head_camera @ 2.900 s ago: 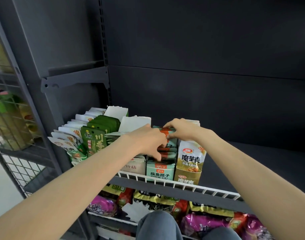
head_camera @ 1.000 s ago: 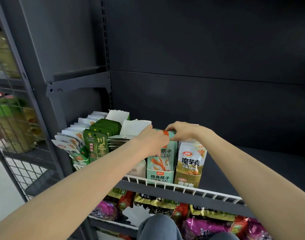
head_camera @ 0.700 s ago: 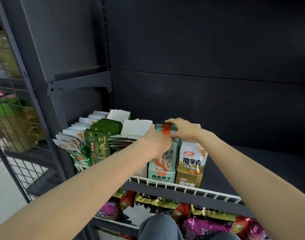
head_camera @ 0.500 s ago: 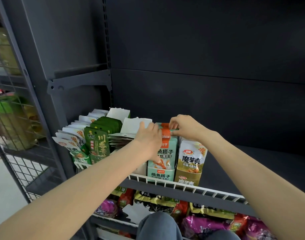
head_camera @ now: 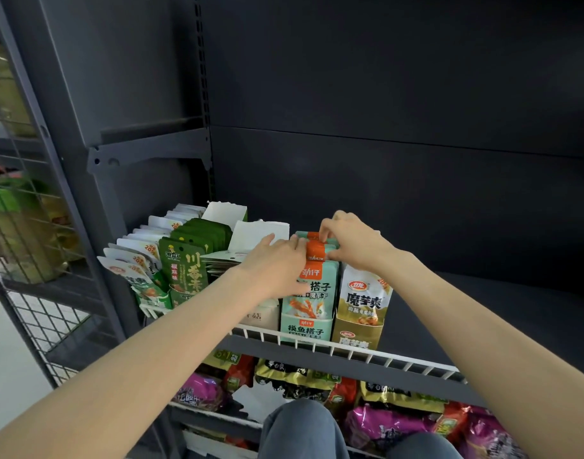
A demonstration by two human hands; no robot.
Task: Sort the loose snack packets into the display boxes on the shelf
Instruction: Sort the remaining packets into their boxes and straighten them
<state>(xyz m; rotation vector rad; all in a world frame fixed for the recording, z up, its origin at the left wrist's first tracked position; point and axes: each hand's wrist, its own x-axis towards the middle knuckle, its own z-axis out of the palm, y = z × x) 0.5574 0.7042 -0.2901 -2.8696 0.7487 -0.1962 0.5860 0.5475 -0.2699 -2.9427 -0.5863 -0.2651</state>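
Observation:
A teal display box [head_camera: 305,327] stands at the shelf front, filled with upright teal packets with orange tops [head_camera: 315,251]. My left hand [head_camera: 277,266] lies flat against the left side of that row, fingers straight. My right hand [head_camera: 348,241] pinches the packet tops from the right and back. Right of it stands a gold display box [head_camera: 357,339] with white and gold packets [head_camera: 365,293]. Left of it are a pale box [head_camera: 262,314], a green box of green packets [head_camera: 186,270] and white packets [head_camera: 135,260] at the far left.
A white wire rail [head_camera: 350,352] runs along the shelf front. The dark shelf floor [head_camera: 482,313] stretches right of the gold box. Purple, gold and red bags [head_camera: 383,422] lie on the lower shelf. A wire mesh rack [head_camera: 25,226] stands at left. My knees [head_camera: 304,432] are at the bottom.
The teal packets rose from lying low in the box to standing upright. My left hand opened flat against the row, and my right hand shifted up onto the packet tops.

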